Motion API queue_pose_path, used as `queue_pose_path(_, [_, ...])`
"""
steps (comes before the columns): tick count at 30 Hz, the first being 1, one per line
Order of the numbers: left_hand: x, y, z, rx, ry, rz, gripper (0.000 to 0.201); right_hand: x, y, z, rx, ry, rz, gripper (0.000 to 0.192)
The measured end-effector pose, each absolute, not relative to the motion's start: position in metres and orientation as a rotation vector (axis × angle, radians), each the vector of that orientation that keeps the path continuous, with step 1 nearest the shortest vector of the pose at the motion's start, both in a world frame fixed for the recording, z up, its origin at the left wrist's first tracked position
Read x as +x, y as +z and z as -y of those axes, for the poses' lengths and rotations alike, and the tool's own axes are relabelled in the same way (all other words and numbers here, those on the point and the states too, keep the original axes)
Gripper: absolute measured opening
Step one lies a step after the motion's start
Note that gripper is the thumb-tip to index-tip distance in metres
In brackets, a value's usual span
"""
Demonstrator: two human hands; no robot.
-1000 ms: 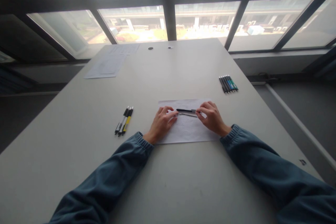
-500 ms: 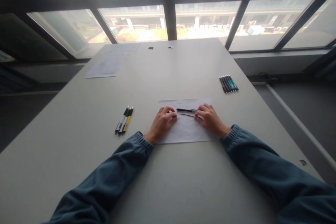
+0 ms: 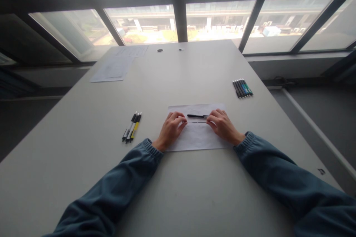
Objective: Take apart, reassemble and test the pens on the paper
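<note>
A thin dark pen refill (image 3: 198, 122) stretches level between my two hands, low over a white sheet of paper (image 3: 200, 139). My right hand (image 3: 222, 126) pinches its right end. Thumb and fingertips of my left hand (image 3: 172, 127) are pinched together at the other end, around something too small to make out. The refill looks paler near the left fingertips. Just beyond it a black pen barrel (image 3: 196, 116) lies on the paper, its right end partly hidden by my right hand.
Left of the paper lie three pens (image 3: 132, 127) with black, white and yellow parts. A row of several black, blue and green pens (image 3: 243, 89) is at the right. Printed sheets (image 3: 111, 68) lie at the table's far left. Windows stand behind the table (image 3: 178, 81).
The refill was slanted and apart from my left fingertips; now it is level and its left end meets them. The small piece showing at my left fingertips has lined up with it.
</note>
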State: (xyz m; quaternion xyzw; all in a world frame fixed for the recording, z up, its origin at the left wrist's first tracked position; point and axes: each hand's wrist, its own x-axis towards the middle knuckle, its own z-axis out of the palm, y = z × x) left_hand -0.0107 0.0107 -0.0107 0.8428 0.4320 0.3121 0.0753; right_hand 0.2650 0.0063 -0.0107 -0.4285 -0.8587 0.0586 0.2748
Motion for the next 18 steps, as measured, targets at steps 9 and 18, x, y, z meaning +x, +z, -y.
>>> queue_pose_path(9, [-0.011, -0.011, -0.01, 2.551, 0.95, -1.246, 0.007, 0.263, -0.012, -0.007, -1.092, 0.157, 2.302, 0.013])
queue_pose_path(18, [-0.007, -0.002, -0.006, 2.574, 0.957, -1.096, 0.007, 0.26, -0.007, -0.003, -0.98, 0.22, 2.283, 0.014])
